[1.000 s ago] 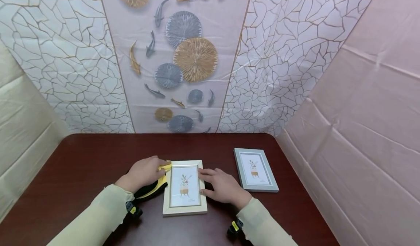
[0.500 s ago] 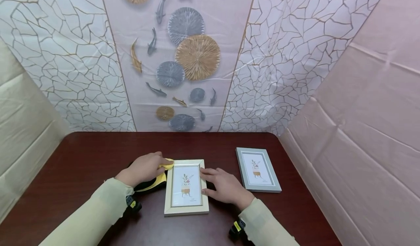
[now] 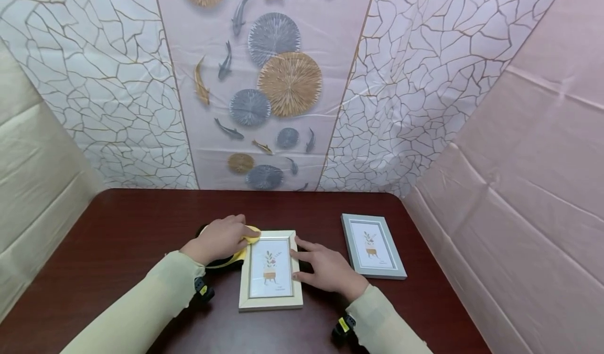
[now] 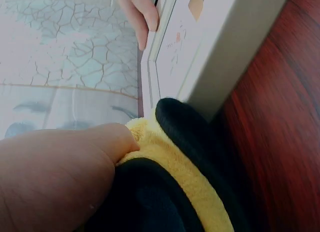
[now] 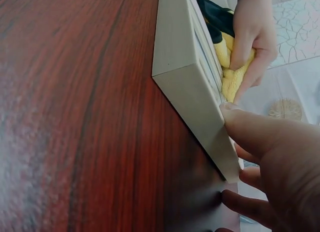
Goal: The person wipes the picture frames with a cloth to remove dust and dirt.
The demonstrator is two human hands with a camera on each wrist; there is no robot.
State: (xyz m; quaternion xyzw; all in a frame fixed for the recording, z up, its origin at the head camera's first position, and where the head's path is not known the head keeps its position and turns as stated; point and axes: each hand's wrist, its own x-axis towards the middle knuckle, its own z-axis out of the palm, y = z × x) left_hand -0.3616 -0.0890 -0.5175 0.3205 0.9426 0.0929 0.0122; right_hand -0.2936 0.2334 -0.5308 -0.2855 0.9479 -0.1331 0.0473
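A cream picture frame (image 3: 271, 304) with a potted-plant print lies face up in front of me. My left hand (image 3: 222, 239) pinches a yellow cloth with black edging (image 3: 253, 232), which touches the frame's upper left corner. Part of the cloth drapes onto the table beneath that hand. In the left wrist view, the fluffy yellow cloth (image 4: 162, 149) bunches beside the frame's side. Across from it, my right hand (image 3: 325, 270) rests thumb and extended fingertips on the frame's right border. The right wrist view shows that thumb on the rim, with other fingers lower along the side.
A second picture frame (image 3: 395, 259), grey-blue with a similar print, lies to the right on the dark red-brown table (image 3: 141, 223). Patterned cloth (image 3: 255, 149) hangs behind the table, and pale padded panels (image 3: 509, 196) rise at both sides.
My left hand has slid slightly right with the cloth, which now overlaps more of the frame's top left corner. The right hand stays at the right border, one finger spread farther up.
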